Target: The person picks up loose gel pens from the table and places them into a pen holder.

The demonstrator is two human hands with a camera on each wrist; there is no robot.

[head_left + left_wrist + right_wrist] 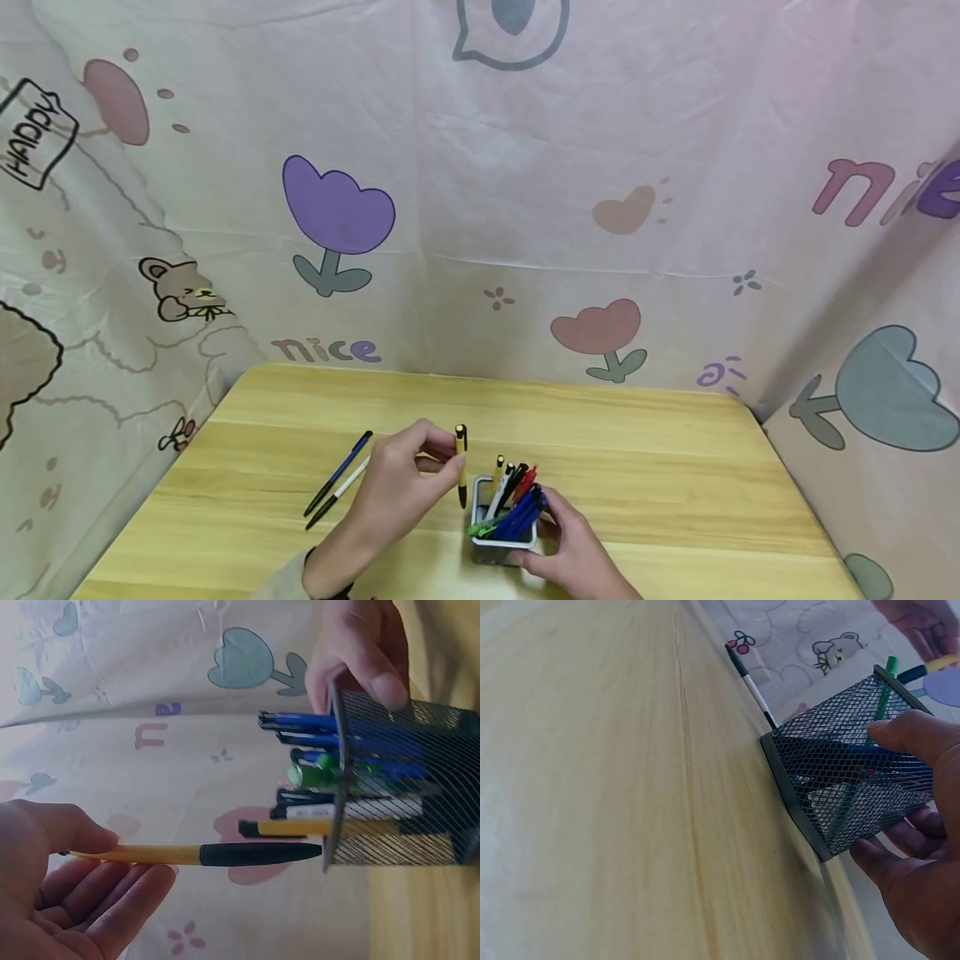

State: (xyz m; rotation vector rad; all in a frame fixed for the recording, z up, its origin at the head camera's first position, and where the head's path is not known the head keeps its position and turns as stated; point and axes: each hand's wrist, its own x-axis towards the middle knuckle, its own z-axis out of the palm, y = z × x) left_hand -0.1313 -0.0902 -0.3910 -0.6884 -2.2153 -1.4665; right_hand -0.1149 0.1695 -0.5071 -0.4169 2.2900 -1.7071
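My left hand (408,475) pinches a yellow pen (461,467) between thumb and fingers, its black grip end pointing down. In the left wrist view the tip of that yellow pen (225,853) is right at the rim of a black mesh pen holder (442,787). My right hand (573,546) grips the side of the mesh pen holder (495,554), thumb on one face and fingers round another. Inside the holder stand several blue pens (521,517), a green pen (486,528), a red pen (527,479), a white pen (498,493) and another yellow pen (498,468).
Left of my left hand, a blue pen (339,472) and a white pen (339,493) with black ends lie on the wooden table (637,467). A printed cloth (480,208) hangs behind the table and along both sides.
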